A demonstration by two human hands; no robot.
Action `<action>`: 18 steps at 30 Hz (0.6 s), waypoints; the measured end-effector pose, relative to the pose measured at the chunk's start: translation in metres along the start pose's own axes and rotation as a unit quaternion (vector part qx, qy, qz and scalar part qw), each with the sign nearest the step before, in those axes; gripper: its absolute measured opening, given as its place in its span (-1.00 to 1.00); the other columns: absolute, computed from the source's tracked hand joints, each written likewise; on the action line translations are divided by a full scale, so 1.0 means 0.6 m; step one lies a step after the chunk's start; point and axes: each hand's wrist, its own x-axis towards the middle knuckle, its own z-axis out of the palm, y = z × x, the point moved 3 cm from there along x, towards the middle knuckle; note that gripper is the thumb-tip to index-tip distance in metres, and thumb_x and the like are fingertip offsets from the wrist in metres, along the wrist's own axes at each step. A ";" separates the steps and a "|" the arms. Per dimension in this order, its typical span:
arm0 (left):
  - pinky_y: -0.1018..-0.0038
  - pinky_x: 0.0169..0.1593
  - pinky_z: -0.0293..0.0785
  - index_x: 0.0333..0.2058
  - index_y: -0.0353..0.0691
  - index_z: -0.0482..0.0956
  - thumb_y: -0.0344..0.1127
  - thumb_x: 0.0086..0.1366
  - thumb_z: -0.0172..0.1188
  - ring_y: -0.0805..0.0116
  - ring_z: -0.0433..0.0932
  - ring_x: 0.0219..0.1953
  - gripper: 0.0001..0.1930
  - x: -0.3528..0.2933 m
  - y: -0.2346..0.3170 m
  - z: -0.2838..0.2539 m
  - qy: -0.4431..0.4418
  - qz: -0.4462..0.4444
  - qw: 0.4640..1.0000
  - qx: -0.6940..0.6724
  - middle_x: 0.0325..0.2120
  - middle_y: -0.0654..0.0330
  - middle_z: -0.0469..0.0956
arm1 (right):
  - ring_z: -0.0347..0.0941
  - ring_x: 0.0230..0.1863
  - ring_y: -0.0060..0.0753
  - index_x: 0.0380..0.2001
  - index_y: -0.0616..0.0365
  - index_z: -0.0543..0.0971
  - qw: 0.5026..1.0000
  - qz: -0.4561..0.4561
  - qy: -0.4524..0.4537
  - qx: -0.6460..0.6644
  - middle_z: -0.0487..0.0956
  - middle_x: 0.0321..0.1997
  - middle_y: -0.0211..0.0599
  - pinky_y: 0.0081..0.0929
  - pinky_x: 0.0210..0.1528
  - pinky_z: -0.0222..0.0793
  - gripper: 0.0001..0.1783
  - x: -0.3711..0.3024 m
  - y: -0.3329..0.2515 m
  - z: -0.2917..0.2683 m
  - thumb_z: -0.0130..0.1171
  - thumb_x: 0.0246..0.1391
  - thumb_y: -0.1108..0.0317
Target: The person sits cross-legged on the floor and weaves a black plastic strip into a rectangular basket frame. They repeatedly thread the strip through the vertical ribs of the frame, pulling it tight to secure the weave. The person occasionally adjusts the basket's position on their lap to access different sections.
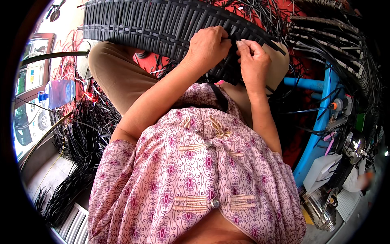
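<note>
A curved panel of woven black plastic strips [134, 26] lies across my lap and reaches past both knees. My left hand [209, 48] rests on its near side, fingers curled closed round a black strip [234, 42] at the weave. Just to the right, my right hand [255, 61] is raised with thumb and fingertips pinched together close to the same spot. What sits between those fingertips is too small and dark to make out. Loose strip ends hang below the panel between the hands.
Bundles of black strips [87, 134] lie on the left, by a clear water jug [61, 93]. At right stand a blue frame [315, 134], a metal kettle [321, 209] and stacked woven pieces [345, 49]. Strip scraps litter the red floor [152, 63].
</note>
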 end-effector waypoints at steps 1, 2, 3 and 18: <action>0.22 -0.19 0.57 -0.31 -0.35 0.64 -0.27 0.17 0.26 -0.05 0.66 -0.32 -0.77 0.000 -0.003 -0.001 0.001 0.003 1.000 -0.015 -0.43 -0.06 0.66 | 0.54 -0.55 -0.51 -0.28 0.33 0.67 1.000 -0.015 0.002 -0.025 0.65 -0.54 -0.25 -0.47 -0.42 0.47 -0.77 0.001 -0.002 0.001 0.29 0.16 0.33; 0.22 -0.19 0.58 -0.31 -0.36 0.65 -0.28 0.17 0.25 -0.05 0.67 -0.33 -0.77 0.000 -0.006 -0.001 0.001 0.006 1.000 -0.027 -0.44 -0.07 0.66 | 0.57 -0.55 -0.44 -0.29 0.32 0.67 0.998 -0.031 0.003 -0.049 0.65 -0.53 -0.19 -0.44 -0.41 0.47 -0.78 0.003 -0.004 0.002 0.29 0.15 0.33; 0.23 -0.19 0.58 -0.30 -0.36 0.65 -0.29 0.18 0.25 -0.04 0.67 -0.33 -0.77 -0.001 -0.008 0.000 0.000 0.005 0.999 -0.038 -0.43 -0.07 0.66 | 0.59 -0.55 -0.37 -0.30 0.32 0.67 0.996 -0.040 0.007 -0.077 0.66 -0.52 -0.13 -0.40 -0.40 0.47 -0.78 0.003 -0.006 0.002 0.28 0.15 0.34; 0.21 -0.22 0.55 -0.25 -0.30 0.64 -0.29 0.22 0.20 0.03 0.67 -0.32 -0.79 -0.002 -0.020 -0.019 -0.074 0.079 0.993 0.038 -0.44 -0.06 0.64 | 0.59 -0.31 0.14 -0.33 0.12 0.70 0.938 -0.166 -0.103 -0.285 0.65 -0.40 0.00 -0.05 -0.24 0.48 -0.80 0.012 -0.021 0.012 0.20 0.16 0.25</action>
